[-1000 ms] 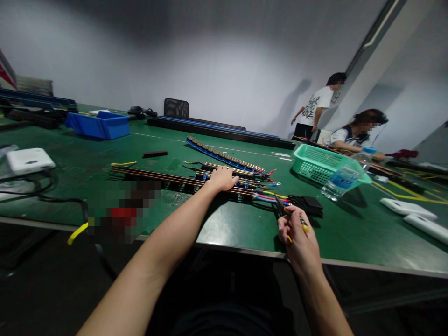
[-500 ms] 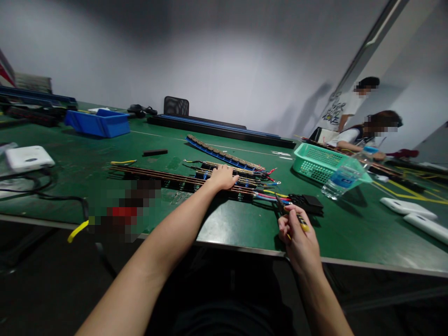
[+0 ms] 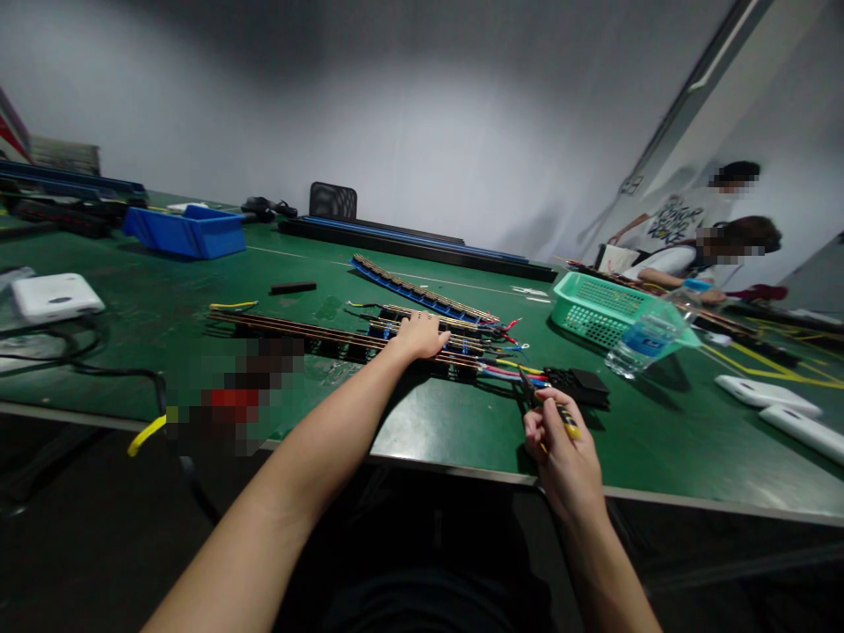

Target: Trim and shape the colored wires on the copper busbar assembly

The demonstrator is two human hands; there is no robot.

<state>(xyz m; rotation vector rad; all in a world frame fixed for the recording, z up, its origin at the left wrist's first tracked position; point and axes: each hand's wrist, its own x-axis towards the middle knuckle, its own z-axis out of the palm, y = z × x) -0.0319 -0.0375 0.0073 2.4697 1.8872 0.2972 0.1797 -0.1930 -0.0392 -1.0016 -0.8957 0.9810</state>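
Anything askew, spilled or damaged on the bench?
No visible spill or clear damage. The blue-backed strip lies skewed to the copper-coloured rods by the left hand. At left, a yellow end juts past the table's front edge, so it could get snagged.

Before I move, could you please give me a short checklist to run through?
1. Left hand resting on the rod assembly: ok.
2. Yellow-handled tool in the right hand: ok.
3. Tool tip off the blue and red wires: cannot tell.
4. Loose red wire ends tidy: not ok, they splay out.
5. Bottle apart from the right hand: ok.
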